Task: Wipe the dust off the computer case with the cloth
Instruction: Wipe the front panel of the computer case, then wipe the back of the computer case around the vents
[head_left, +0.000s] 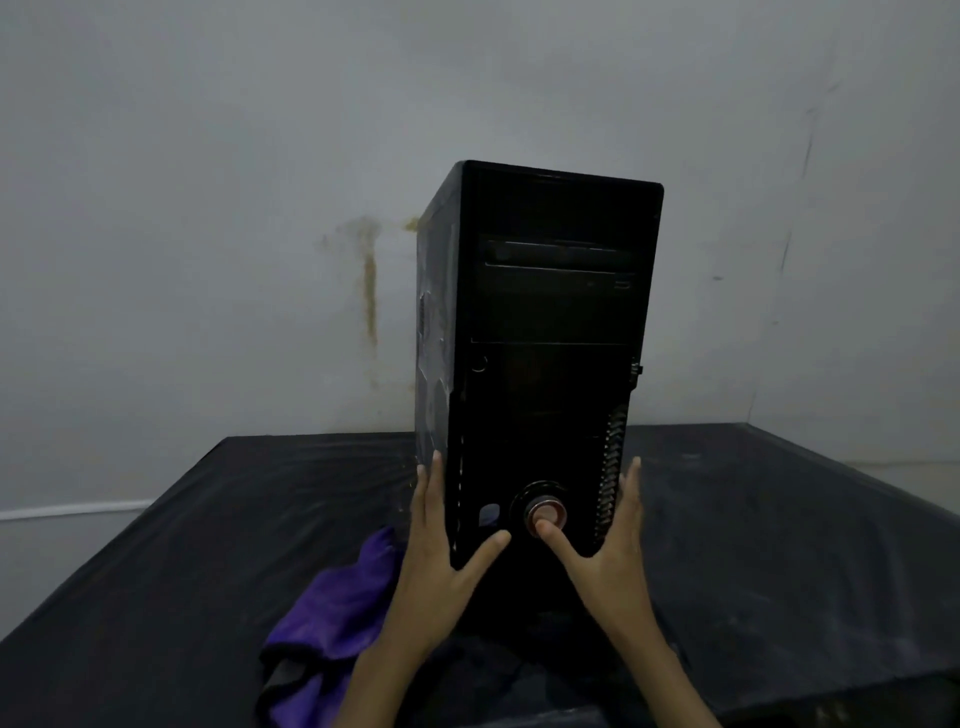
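Case (540, 332): upright on the table (779, 519); we brace its lower front between both hands.
Left hand (441, 540): flat on its left edge, fingers straight, thumb across the front.
Right hand (608, 535): flat on its right edge, thumb by the round button.
Cloth (337, 608): crumpled left of the case, beside our left wrist; neither hand holds it.
Risk: tall case may tip if we shove unevenly; our thumb could press the button.

I have one view only — the head-worn wide-angle camera, looking forward and slightly down across the dark table (208, 519) toward the wall (208, 156). It sits close — the computer case (540, 338) fills the centre, both forearms entering from the bottom edge.
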